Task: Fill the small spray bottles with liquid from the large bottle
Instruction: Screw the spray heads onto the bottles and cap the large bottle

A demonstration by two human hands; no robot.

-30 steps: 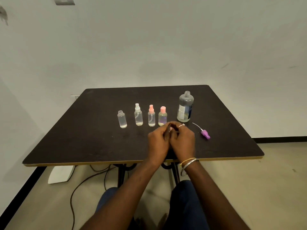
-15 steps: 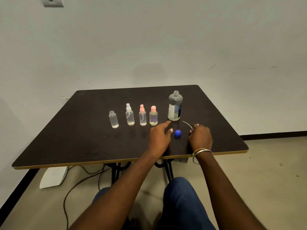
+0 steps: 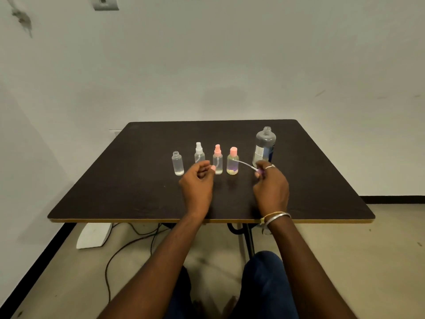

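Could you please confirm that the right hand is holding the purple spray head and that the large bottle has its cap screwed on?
Not quite: the large bottle has no cap on it. The head view shows its threaded neck standing open. The rest is right: the right hand does hold the purple spray head, with its thin tube pointing left.

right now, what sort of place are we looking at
Likely a plain office or workroom, not a kitchen: a bare white wall with a socket plate, one dark table, and cables trailing over the floor.
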